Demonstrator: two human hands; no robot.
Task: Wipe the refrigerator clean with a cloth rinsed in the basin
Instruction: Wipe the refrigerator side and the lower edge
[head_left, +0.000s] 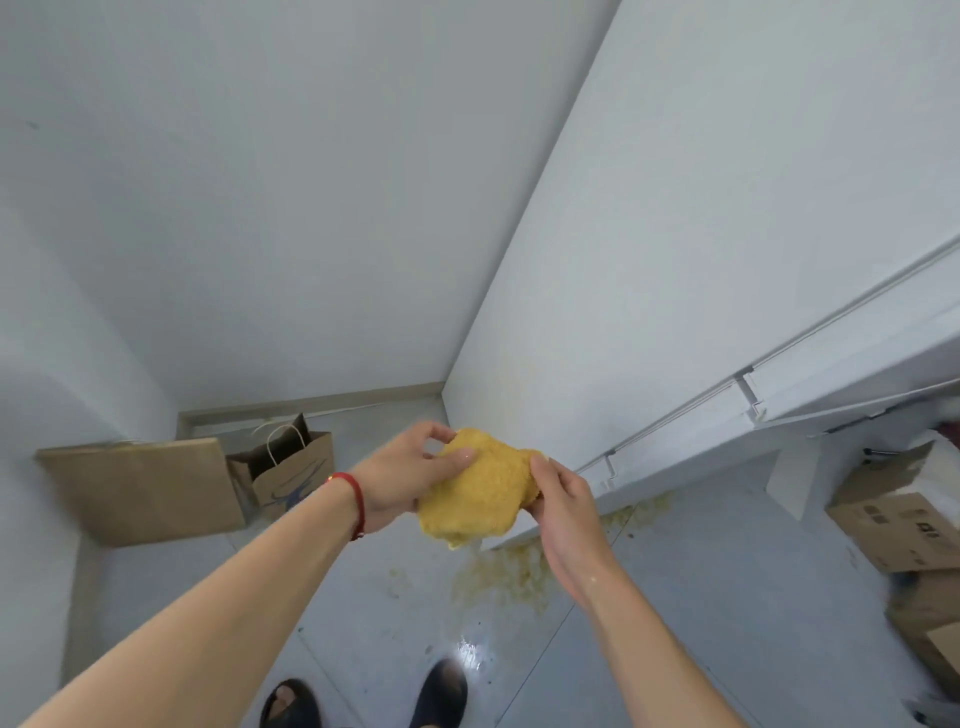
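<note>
Centre of frame: fluffy yellow wash cloth (480, 488), bunched, held in the air between both hands. Left hand (402, 475) grips its left edge, thumb on top, fingers curled under. Right hand (558, 499) pinches its right edge. Long axis runs left to right, slightly downhill rightward. White refrigerator side panel (701, 234) stands right of the cloth; I judge the right hand nearer. No basin in view.

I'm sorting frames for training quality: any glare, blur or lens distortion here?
Head view: wide-angle bending bows the refrigerator edges; glare spot on the wet floor; cardboard boxes smear at the right edge; yellow cloth and both hands stay sharp under soft, even light.
</note>
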